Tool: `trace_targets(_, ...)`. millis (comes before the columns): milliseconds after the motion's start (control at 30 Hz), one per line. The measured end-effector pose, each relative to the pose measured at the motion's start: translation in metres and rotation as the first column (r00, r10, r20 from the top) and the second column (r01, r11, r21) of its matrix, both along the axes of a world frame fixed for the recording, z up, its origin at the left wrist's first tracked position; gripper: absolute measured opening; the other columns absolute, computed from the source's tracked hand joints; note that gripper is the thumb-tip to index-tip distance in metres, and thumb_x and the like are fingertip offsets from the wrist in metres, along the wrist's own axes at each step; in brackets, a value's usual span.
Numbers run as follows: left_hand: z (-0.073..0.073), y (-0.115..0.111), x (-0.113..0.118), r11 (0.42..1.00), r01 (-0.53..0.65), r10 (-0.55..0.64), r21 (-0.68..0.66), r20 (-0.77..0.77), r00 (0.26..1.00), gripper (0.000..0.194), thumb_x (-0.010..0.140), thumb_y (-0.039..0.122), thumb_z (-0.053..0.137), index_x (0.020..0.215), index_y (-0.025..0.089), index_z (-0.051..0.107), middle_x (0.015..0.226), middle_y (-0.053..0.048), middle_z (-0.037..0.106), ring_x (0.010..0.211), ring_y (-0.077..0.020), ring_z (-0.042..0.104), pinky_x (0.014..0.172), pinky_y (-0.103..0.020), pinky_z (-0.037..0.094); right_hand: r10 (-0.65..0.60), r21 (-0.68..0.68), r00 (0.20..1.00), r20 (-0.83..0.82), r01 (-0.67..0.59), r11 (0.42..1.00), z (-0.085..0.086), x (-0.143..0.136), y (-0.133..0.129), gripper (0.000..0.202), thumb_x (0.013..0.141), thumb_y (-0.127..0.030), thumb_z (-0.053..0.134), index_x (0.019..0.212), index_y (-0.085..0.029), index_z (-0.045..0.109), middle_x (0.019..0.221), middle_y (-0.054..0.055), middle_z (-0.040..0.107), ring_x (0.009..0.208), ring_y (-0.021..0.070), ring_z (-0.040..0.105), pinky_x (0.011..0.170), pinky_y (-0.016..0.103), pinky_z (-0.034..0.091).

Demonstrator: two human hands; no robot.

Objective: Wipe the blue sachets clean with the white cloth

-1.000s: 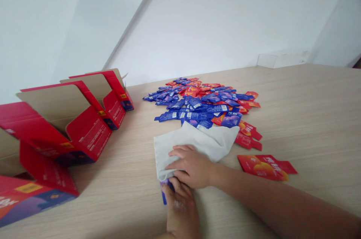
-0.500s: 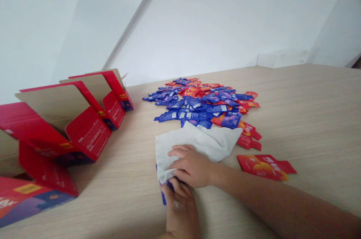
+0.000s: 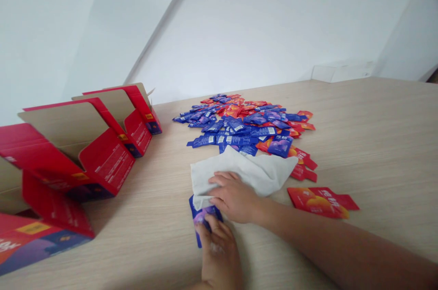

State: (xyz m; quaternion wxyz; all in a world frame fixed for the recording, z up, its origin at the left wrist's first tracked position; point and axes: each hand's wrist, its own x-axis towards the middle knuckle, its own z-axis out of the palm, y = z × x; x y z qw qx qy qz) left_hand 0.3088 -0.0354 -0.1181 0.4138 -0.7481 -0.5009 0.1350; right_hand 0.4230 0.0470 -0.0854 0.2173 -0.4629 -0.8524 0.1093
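My left hand (image 3: 221,251) is at the front middle of the table with bent fingers, holding a blue and purple sachet (image 3: 204,213) down flat. Part of that sachet is hidden under my fingers and under the edge of a white cloth (image 3: 253,171). My right hand (image 3: 236,196) reaches in from the right and lies over the cloth, gripping it against the sachet's far end and the table. Just beyond the cloth, a heap of blue and red sachets (image 3: 236,126) spreads out. A single red and orange sachet (image 3: 320,202) lies flat right of my right hand.
Several open red cardboard boxes (image 3: 107,167) stand in a row along the left side, flaps raised. At the back right, a white box-like object (image 3: 342,72) sits by the white wall (image 3: 273,21). The tabletop (image 3: 150,226) is light wood.
My right hand has slid the cloth slightly away and to the right, uncovering more of the blue sachet. My left hand has stayed nearly in place.
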Motion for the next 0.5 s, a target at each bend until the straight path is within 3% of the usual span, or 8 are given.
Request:
trace_targets(300,-0.0014,0.0011,0.0026,0.999,-0.036,0.036,-0.022,0.001,0.999,0.037,0.079,0.009,0.045,0.109,0.006,0.065,0.111,-0.021,0.068,0.106,-0.0302,0.062,0.097,-0.050,0.040,0.180,0.068,0.984,-0.014,-0.179,0.982,-0.0009,0.0037,-0.0020,0.028,0.090,-0.031,0.047,0.107,-0.025,0.069,0.132,0.005,0.054,0.129,0.0233,0.037,0.105,0.043,0.028)
trace_targets(500,-0.0052,0.0024,0.0016,0.999,-0.023,0.025,-0.040,0.052,0.998,0.037,0.078,0.006,0.045,0.110,0.002,0.064,0.111,-0.024,0.066,0.100,-0.0296,0.065,0.097,-0.049,0.041,0.175,0.063,0.984,-0.022,-0.173,0.983,-0.0014,0.0024,-0.0018,0.027,0.090,-0.032,0.048,0.104,-0.024,0.069,0.131,0.005,0.054,0.128,0.0229,0.038,0.106,0.042,0.028)
